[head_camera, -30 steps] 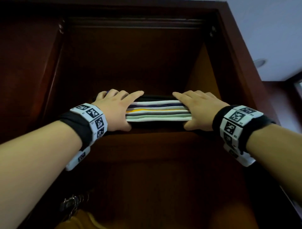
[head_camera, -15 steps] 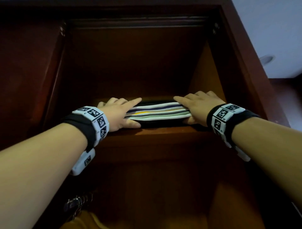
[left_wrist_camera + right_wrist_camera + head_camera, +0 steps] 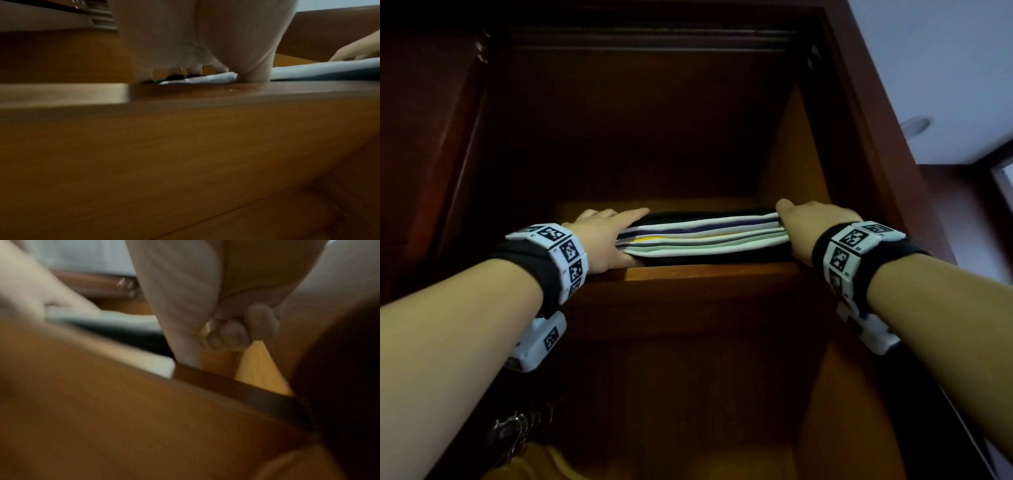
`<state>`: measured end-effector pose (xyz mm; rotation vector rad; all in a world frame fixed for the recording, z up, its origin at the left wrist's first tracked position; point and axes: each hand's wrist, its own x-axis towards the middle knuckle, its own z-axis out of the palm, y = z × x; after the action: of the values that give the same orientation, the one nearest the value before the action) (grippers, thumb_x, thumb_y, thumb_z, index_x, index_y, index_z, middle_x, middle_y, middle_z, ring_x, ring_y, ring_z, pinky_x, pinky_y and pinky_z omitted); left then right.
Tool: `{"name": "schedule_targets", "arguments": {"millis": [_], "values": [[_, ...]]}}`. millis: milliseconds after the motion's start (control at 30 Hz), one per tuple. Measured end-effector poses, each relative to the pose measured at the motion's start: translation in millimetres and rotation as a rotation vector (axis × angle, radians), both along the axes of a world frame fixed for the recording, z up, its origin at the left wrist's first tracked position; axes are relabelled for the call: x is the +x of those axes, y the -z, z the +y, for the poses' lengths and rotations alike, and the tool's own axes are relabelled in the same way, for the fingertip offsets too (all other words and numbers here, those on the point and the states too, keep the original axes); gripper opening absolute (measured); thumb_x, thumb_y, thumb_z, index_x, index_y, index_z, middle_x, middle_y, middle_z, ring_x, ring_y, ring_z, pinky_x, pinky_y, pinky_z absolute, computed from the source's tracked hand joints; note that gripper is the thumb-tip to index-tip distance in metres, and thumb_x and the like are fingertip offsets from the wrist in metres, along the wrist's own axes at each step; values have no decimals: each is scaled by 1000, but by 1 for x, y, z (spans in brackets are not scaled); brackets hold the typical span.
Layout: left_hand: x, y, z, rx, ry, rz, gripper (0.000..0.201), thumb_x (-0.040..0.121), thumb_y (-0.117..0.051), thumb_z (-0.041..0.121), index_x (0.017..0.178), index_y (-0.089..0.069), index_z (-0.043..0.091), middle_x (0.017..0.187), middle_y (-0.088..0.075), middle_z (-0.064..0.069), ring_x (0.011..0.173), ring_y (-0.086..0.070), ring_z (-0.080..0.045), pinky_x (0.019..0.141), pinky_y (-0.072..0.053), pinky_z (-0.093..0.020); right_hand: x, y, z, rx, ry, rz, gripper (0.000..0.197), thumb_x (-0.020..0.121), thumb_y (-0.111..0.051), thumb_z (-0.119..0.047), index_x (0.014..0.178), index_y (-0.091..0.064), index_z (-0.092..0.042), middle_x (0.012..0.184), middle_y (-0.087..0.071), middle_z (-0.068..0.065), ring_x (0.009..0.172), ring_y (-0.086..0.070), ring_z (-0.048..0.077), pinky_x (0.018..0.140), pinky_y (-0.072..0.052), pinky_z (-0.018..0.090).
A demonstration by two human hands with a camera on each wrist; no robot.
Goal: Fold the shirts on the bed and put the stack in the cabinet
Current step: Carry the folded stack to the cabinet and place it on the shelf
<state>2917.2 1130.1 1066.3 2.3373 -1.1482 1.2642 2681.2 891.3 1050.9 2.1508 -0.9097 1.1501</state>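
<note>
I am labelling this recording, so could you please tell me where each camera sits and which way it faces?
Head: worn on the head, looking up and forward into the cabinet; both forearms, left hand and right hand flank the shirt stack.
Left wrist: under the left hand, low at the shelf edge, looking along the palm.
Right wrist: under the right hand, blurred, showing curled fingers.
Shared: all three show the stack on the shelf; each wrist view catches the opposite hand.
</note>
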Motion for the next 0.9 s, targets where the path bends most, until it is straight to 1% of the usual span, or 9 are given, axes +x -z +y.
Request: {"name": "schedule_targets", "arguments": {"millis": [167,267,333,400,500,567,733,800,900], "values": [[2,-2,0,-36,83,93,99,81,-74,56,157,-11,53,150,-42,0,136,-37,-30,106,-46,-50,-3,-4,16,207,-159,-93,52,85,-69,-13,128,-41,-14,90,-58,8,73,-61,22,53,-48,31],[-6,2,-7,-77,69,82,95,81,-73,54,157,-16,52,150,-44,1,141,-33,-31,114,-34,-56,0,4,30,236,-244,-185,52,83,-69,-13,125,-40,-17,99,-54,7,76,-60,25,57,-50,33],[-10,6,-12,-111,49,66,92,81,-71,58,156,-17,52,152,-42,2,145,-28,-31,117,-25,-59,5,14,38,181,-275,-272,47,81,-67,-11,118,-40,-20,109,-44,8,86,-57,29,64,-51,39],[-10,9,-12,-129,49,72,92,78,-69,64,154,-17,55,155,-40,3,147,-25,-31,117,-23,-60,10,22,39,40,-303,-290,40,82,-64,-9,113,-41,-22,109,-41,5,95,-50,28,72,-48,41],[-6,10,-8,-122,64,98,98,65,-59,78,151,-17,60,150,-44,5,144,-28,-31,114,-28,-59,18,30,38,-77,-354,-199,25,86,-59,-8,97,-46,-26,95,-49,-3,88,-52,22,68,-48,37],[-5,11,-6,-130,67,106,98,63,-57,82,150,-17,62,149,-44,6,144,-28,-31,113,-30,-57,20,32,35,-70,-349,-159,21,88,-58,-11,89,-46,-28,91,-51,-3,82,-54,21,65,-50,36],[-4,13,-14,-180,81,97,91,73,-65,79,150,-21,61,148,-44,4,144,-27,-30,113,-32,-54,19,31,22,-41,-324,-196,18,89,-56,-13,88,-51,-31,91,-54,-4,83,-56,22,64,-47,34],[-5,12,-18,-165,100,87,90,73,-66,79,150,-23,60,147,-45,5,144,-27,-29,113,-32,-53,19,23,17,67,-251,-173,17,90,-55,-15,92,-60,-31,95,-60,-1,83,-59,23,67,-52,35],[-1,8,-20,-133,157,122,87,74,-68,77,150,-28,59,149,-45,3,144,-28,-29,114,-34,-51,20,11,14,285,-86,-34,20,95,-54,-19,108,-69,-18,101,-67,6,86,-65,26,77,-58,37]]}}
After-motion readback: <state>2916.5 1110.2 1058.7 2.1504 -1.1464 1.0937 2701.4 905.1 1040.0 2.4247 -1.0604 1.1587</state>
